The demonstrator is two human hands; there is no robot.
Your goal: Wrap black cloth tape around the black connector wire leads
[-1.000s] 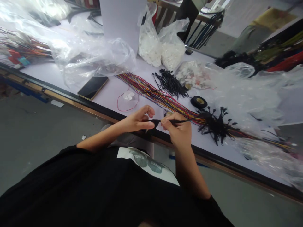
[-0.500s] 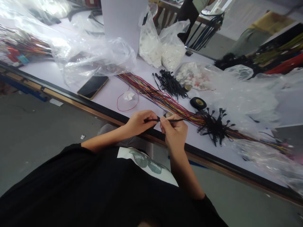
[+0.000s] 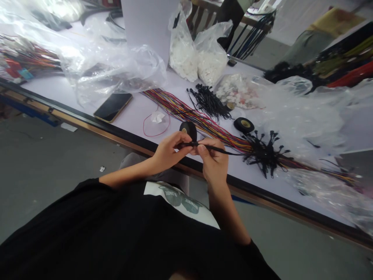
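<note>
Close to the table's front edge, my left hand (image 3: 170, 152) pinches one end of a thin black cable (image 3: 224, 151). My right hand (image 3: 215, 159) grips the same cable a short way to the right, thumb on top. From there the cable runs right to a cluster of black connectors (image 3: 264, 153). A roll of black tape (image 3: 190, 129) stands on edge just behind my fingertips, its tan core partly showing; whether a finger touches it I cannot tell. Beyond my hands lies a long bundle of red, yellow and blue wires (image 3: 186, 112).
A second tape roll (image 3: 244, 125) lies flat beyond the wires. Behind are a pile of black connector leads (image 3: 209, 102) and plastic bags of white parts (image 3: 211, 66). A phone (image 3: 113, 107) and a red wire loop (image 3: 144, 126) are on the left. Clear plastic sheeting (image 3: 309, 112) covers the right.
The tape roll, mostly hidden behind my right hand before, now shows behind my left fingertips. Both hands keep their pinch on the cable and have shifted only slightly.
</note>
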